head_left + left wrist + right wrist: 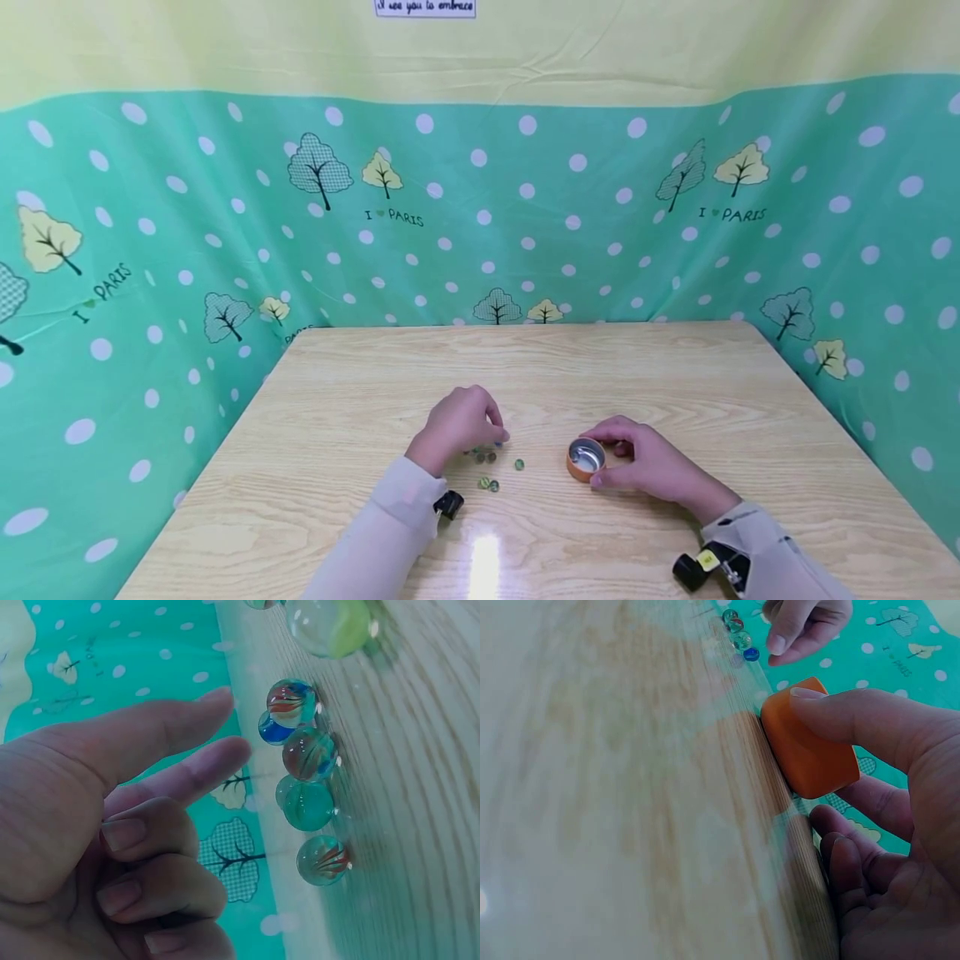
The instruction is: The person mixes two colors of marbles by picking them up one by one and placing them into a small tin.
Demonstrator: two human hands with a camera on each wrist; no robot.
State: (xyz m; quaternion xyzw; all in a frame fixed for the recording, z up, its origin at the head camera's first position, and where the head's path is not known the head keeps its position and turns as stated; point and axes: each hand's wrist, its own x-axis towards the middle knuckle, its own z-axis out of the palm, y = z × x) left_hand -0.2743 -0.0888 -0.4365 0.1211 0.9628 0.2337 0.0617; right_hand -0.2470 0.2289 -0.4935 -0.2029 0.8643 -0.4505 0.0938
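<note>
My left hand (459,419) hovers low over a loose group of glass marbles (481,457). In the left wrist view its thumb and forefinger reach out with a small gap between them, and the other fingers are curled in. Close beyond those fingertips lie a marble with red and blue swirls (291,703) and a teal marble (308,805). My right hand (651,465) grips a small round orange tin (576,472) by its side, between thumb and fingers. The tin stands on the table with its silvery inside facing up; the right wrist view shows its orange wall (802,750).
A single green marble (520,464) sits between the group and the tin. Two more, one a yellowish marble (483,483), lie nearer me. The wooden table (360,367) ends at a green dotted curtain (525,233) behind and at both sides.
</note>
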